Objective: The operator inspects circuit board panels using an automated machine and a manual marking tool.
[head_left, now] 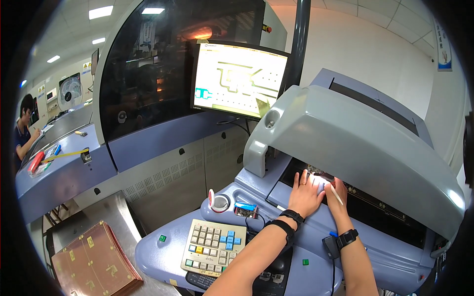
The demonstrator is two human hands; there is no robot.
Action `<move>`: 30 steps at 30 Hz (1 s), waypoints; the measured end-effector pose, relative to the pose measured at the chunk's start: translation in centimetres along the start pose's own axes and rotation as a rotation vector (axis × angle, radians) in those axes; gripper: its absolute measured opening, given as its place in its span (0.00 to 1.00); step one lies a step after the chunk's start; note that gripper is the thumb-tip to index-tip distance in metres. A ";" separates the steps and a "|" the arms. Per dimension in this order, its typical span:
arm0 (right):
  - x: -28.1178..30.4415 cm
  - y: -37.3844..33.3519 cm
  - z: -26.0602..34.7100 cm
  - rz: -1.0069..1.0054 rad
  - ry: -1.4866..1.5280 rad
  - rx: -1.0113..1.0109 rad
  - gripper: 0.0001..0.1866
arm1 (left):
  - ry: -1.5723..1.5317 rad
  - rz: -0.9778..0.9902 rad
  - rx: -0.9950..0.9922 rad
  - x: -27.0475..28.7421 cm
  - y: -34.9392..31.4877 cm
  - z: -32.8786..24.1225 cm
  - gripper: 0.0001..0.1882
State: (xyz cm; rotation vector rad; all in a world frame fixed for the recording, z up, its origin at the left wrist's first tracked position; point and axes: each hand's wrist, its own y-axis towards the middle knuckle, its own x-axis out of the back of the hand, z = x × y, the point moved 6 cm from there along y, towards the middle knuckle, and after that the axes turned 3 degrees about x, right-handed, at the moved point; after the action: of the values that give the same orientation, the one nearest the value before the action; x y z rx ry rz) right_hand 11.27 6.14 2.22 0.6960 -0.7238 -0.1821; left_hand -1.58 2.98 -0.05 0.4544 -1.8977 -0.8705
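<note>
My left hand (305, 195) lies with its fingers spread at the slot under the machine's grey hood (355, 133). Close beside it, my right hand (337, 200) holds a slim white pen-like stick (336, 194), which slants across its back. A bright light falls between the two hands, and what lies under the fingertips is partly hidden. Along the slot to the right stretches a dark strip with small light spots (380, 204). Black bands circle my left wrist; a black strap with a boxy dark unit and cable is on my right wrist.
A beige keypad (216, 246) sits on the blue console, near a round white container (220, 203) and a small tray with a blue item (245, 207). A lit monitor (240, 79) stands behind. Brown panels (96, 261) are stacked at lower left. Another person (23, 128) sits far left.
</note>
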 end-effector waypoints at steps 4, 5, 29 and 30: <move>0.0 0.1 -0.4 -0.018 -0.020 -0.004 0.21 | 0.016 0.025 0.000 -0.1 0.0 -0.1 0.26; 0.0 0.1 -0.2 -0.018 -0.019 -0.003 0.21 | 0.011 0.019 -0.003 0.0 0.0 -0.1 0.27; -0.6 1.0 -1.7 -0.008 -0.070 0.010 0.14 | -0.012 0.014 0.006 0.1 0.1 -0.1 0.27; -0.5 0.9 -1.8 -0.026 -0.073 0.028 0.14 | -0.006 0.017 0.011 0.0 0.1 -0.1 0.27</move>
State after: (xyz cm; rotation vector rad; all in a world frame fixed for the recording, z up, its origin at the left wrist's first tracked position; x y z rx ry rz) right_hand 11.97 7.94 1.57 0.7281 -0.7889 -0.2225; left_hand -1.49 2.98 0.08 0.4423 -1.9099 -0.8517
